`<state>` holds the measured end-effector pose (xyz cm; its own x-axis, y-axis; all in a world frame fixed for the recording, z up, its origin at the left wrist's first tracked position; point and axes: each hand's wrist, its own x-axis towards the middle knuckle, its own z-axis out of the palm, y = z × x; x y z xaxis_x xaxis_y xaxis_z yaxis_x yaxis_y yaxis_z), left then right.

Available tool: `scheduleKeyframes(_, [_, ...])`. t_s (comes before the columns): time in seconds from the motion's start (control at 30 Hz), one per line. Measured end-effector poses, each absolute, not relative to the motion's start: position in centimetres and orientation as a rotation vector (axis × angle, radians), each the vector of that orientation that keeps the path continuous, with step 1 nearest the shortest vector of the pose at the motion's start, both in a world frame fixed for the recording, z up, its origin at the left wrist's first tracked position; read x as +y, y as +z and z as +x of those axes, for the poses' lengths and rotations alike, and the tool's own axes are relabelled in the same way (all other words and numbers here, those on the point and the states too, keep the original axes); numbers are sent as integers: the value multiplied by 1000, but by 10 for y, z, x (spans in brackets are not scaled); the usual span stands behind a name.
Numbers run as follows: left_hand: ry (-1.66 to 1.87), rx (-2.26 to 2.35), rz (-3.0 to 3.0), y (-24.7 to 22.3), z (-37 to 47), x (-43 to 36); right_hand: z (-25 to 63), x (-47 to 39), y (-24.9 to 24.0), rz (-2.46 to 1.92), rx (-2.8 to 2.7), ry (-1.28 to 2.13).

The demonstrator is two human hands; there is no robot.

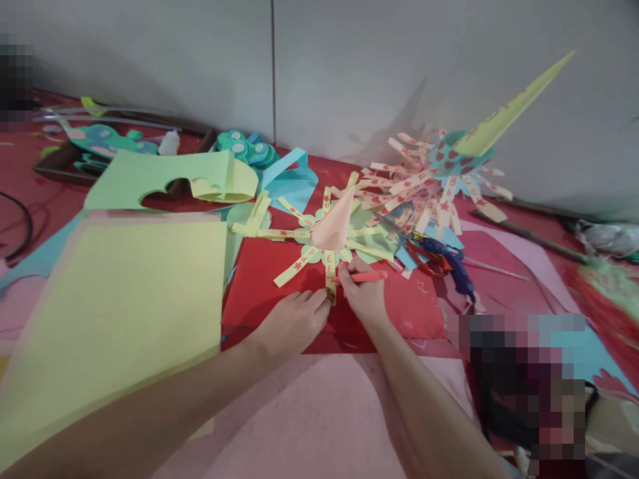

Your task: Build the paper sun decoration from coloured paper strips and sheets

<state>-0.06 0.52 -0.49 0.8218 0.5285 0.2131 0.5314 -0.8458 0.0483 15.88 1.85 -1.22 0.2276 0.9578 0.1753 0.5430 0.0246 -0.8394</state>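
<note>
From where I stand, the items rank by size as follows. The red-covered surface (20, 156) carries all of the material. On its left lies a large pale-yellow rectangular paper sheet (134, 299), flat and beside the work position, which seems to leave the centre free for the hands. The flat red rectangular board (404, 293) lies directly in front of the person, apparently as a firm backing for writing.

At the right rear stands a blue paper piece with a long yellow paper cone (524, 106) and many lettered strips; its place there appears to protect the projecting cone.

The pale-green scalloped paper piece with a pink paper cone (333, 223) sits at the far edge of the board, cone pointing up, yellow strips radiating outward. This orientation brings one strip toward the person, within easy reach.

The left hand (294, 322) rests with bent fingers on the near end of the lettered yellow paper strip (329, 265), probably to steady it; I cannot tell whether it pinches the strip or only presses. The right hand (367, 296) is closed around a slim orange-pink pen (369, 276), its tip at the strip below the letters.

The blue trigger-handled tool (454, 263) lies to the right, near the pen hand but outside its path.
</note>
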Motion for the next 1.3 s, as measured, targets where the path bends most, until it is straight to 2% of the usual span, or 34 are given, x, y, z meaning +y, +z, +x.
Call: scheduleKeyframes(1.3, [-354, -896, -3008, -5, 0, 5, 159, 19, -9, -1673, -1362, 709])
